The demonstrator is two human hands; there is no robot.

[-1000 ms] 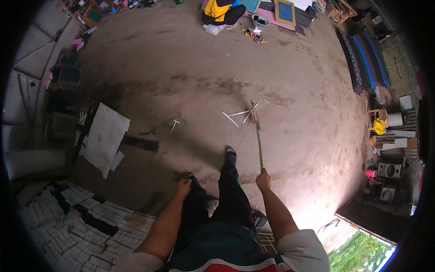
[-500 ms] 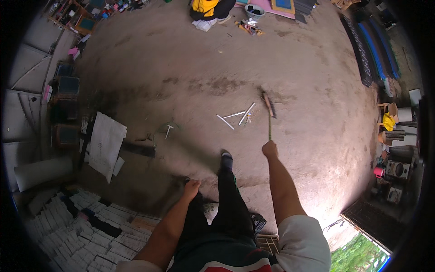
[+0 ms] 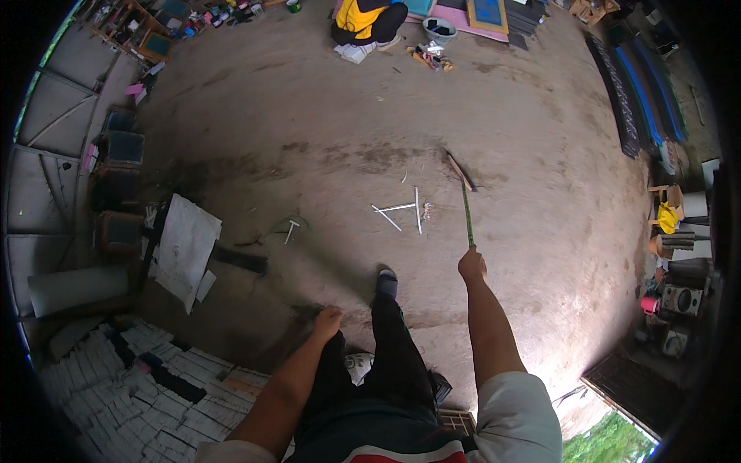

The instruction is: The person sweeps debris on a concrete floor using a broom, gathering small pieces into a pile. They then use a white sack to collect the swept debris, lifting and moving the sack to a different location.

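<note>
My right hand (image 3: 472,265) is closed round the green handle (image 3: 468,220) of a broom. Its narrow dark-bristled head (image 3: 461,171) rests on the floor ahead of me. Left of the broom lie some white strips (image 3: 417,210), with a small cluster of scraps (image 3: 427,208) beside them. A small curved white scrap (image 3: 404,177) lies just beyond. My left hand (image 3: 329,319) hangs by my left thigh, holding nothing I can see; its fingers look loosely bent and show only in part.
A T-shaped white piece (image 3: 292,228) lies on the floor at left, near a large white sheet (image 3: 185,243). White bundles (image 3: 147,386) cover the lower left. A crouching person (image 3: 359,21) is at the far side beside a grey bucket (image 3: 440,31). Rolled materials (image 3: 637,92) lie far right.
The broom head has turned and shifted slightly, and my right hand is a little to the right. One white strip has swung from slanted to nearly upright in the picture. My left hand has barely moved.
</note>
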